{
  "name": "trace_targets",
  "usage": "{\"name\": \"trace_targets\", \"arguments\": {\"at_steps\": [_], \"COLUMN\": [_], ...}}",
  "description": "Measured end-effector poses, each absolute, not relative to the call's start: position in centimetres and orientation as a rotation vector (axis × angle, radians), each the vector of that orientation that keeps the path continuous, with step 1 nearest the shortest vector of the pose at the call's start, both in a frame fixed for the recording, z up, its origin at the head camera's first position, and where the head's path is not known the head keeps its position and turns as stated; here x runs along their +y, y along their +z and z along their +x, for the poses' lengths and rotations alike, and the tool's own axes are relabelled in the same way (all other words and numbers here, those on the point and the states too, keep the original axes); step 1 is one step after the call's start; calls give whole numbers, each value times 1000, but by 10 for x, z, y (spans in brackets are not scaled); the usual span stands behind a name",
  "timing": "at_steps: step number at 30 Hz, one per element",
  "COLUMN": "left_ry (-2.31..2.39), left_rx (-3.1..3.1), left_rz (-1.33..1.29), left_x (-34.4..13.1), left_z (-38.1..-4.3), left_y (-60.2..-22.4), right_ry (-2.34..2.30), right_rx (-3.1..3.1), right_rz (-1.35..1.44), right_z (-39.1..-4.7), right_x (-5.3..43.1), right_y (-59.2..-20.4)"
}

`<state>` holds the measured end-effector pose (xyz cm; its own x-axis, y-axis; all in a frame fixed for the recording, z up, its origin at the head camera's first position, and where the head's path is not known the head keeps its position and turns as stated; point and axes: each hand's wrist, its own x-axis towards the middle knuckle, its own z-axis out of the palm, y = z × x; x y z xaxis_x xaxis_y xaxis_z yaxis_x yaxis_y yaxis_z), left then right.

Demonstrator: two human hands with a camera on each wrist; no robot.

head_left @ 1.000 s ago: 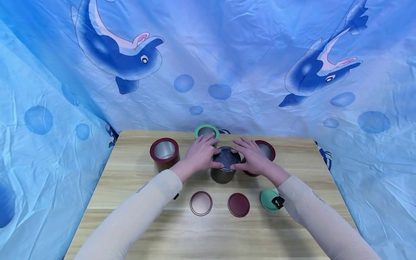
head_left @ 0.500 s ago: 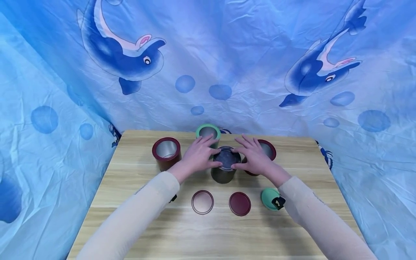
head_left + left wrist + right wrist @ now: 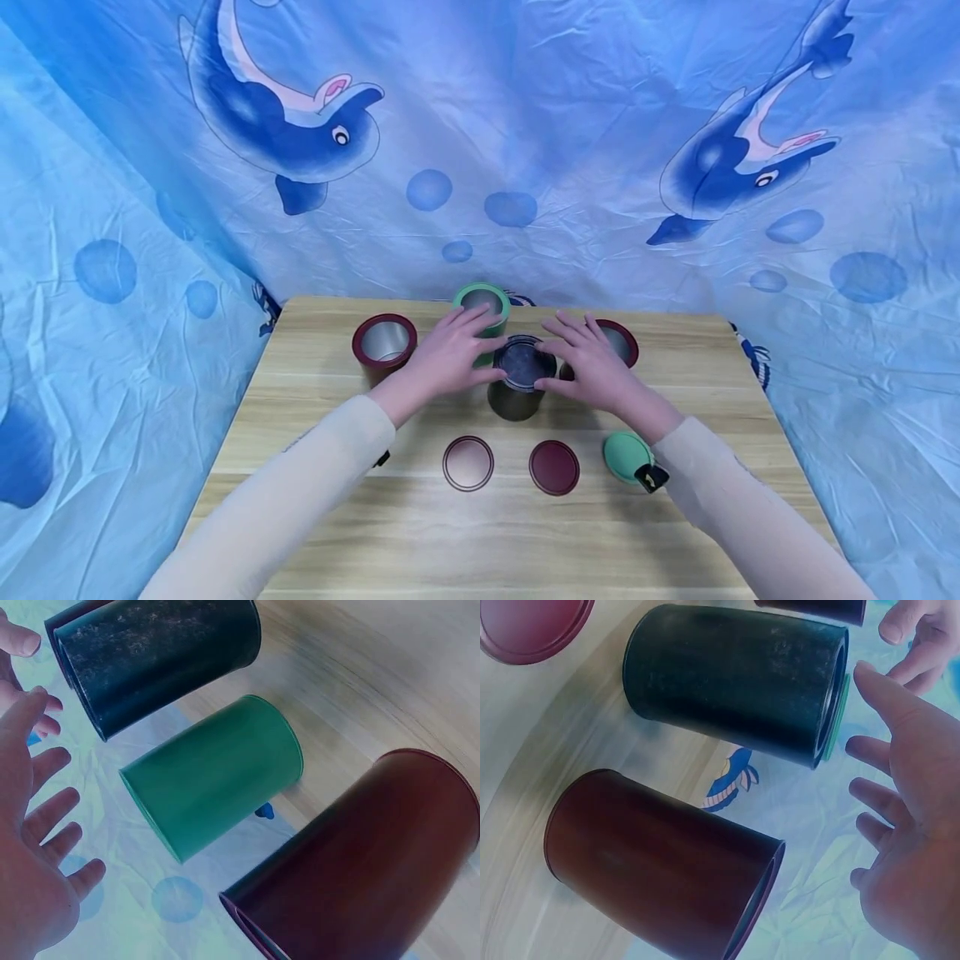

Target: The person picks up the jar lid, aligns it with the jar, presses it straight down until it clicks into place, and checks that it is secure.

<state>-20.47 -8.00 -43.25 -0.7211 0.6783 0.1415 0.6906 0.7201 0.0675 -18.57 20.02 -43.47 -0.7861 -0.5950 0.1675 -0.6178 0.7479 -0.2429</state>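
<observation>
A black canister (image 3: 517,400) stands upright in the middle of the table, its dark lid (image 3: 525,363) lying on top. My left hand (image 3: 453,354) hovers at the left of that lid, fingers spread and straight. On the opposite side hovers my right hand (image 3: 588,367), likewise spread. In the wrist views small gaps show between both thumbs and the rim of the black canister (image 3: 157,664), and neither hand holds anything. Behind my left fingers is an uncovered green canister (image 3: 217,776). My right hand partly hides an uncovered dark red canister (image 3: 660,862).
Another uncovered dark red canister (image 3: 384,346) stands at the left. In front lie a shiny lid with a dark red rim (image 3: 468,463), a dark red lid (image 3: 554,467) and a green lid (image 3: 627,456). A blue dolphin-print curtain (image 3: 480,125) surrounds the wooden table (image 3: 480,542).
Both hands have drawn slightly apart from the black canister's lid, the left hand moving left and the right hand a little right. The canisters and loose lids stay in place.
</observation>
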Motion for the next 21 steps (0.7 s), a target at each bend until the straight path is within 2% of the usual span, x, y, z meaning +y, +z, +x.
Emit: {"name": "trace_targets", "arguments": {"at_steps": [21], "left_ry": [-161], "left_rx": [-2651], "left_rz": [-1244], "left_x": [-129], "left_z": [-152], "left_y": [-442], "right_ry": [494], "right_rx": [-2663], "right_rz": [1158], "right_z": [-142], "right_x": [196], "right_y": [-436]}}
